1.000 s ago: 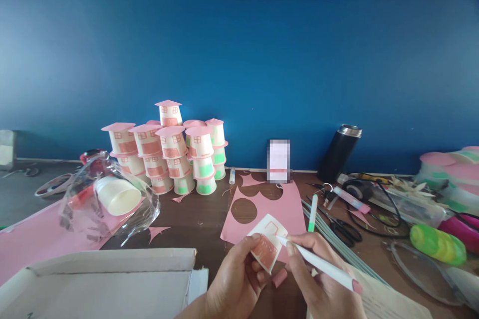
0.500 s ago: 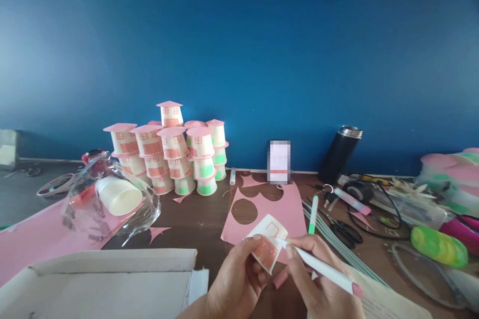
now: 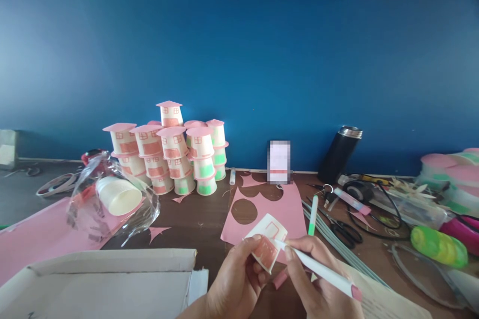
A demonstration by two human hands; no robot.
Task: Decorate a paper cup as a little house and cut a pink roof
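Note:
My left hand grips a white paper cup, tilted, with a red-coloured patch and a red window outline drawn on its side. In my right hand is a white marker with a pinkish-red end; its tip meets the cup's side near the patch's upper edge. Beneath the hands lies a pink marker cap on the table. Behind the cup, a pink paper sheet has round holes cut out. A green-and-white marker lies to the right of the sheet.
Stacked decorated cups with pink paper roofs stand at the back left. A plastic bag of cups and a white cardboard box are at left. Scissors, a black flask and cables lie or stand at right.
The marker's tip has shifted very slightly on the cup's side. Both hands keep their hold, and the rest looks the same.

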